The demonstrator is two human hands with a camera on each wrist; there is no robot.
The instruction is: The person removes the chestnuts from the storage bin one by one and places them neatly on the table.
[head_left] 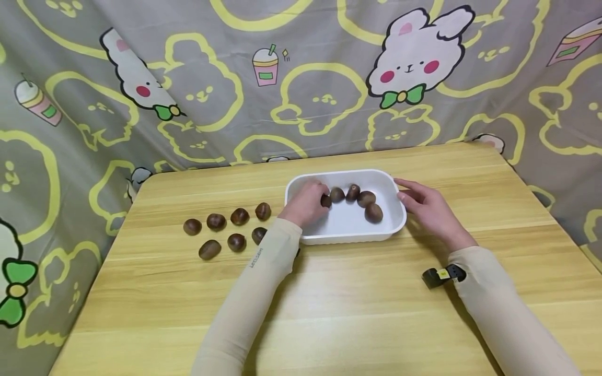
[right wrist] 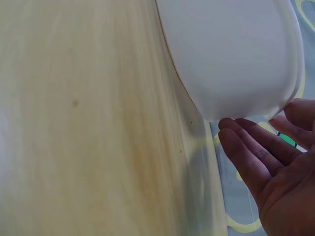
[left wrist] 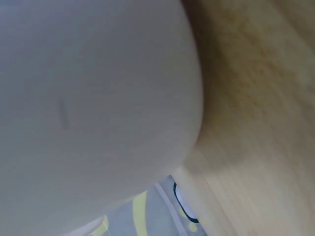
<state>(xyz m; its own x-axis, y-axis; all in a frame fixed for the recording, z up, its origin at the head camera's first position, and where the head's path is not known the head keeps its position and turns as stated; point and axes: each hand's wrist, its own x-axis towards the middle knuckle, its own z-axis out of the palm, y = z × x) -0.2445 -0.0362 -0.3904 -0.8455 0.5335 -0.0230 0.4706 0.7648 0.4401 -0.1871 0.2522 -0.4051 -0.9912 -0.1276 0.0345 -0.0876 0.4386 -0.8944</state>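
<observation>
My left hand [head_left: 308,202] reaches into the left end of a white tray [head_left: 348,237] and holds a chestnut [head_left: 326,201] by its fingertips, partly hidden behind the fingers. Several brown chestnuts [head_left: 373,212] lie in a curved line inside the tray, to the right of that hand. At the tray's right end, my right hand [head_left: 430,211] touches the outer wall with fairly straight fingers [right wrist: 256,160]; the right wrist view shows its palm turned up. Only a blurred pale curved surface [left wrist: 98,98], close to the lens, fills most of the left wrist view.
Two rows of chestnuts [head_left: 216,222] lie on the wooden table [head_left: 357,303] left of the tray; the left sleeve partly covers one [head_left: 258,235]. Behind the table's back edge hangs a patterned grey curtain [head_left: 254,115]. A black strap device [head_left: 442,275] sits at the right wrist.
</observation>
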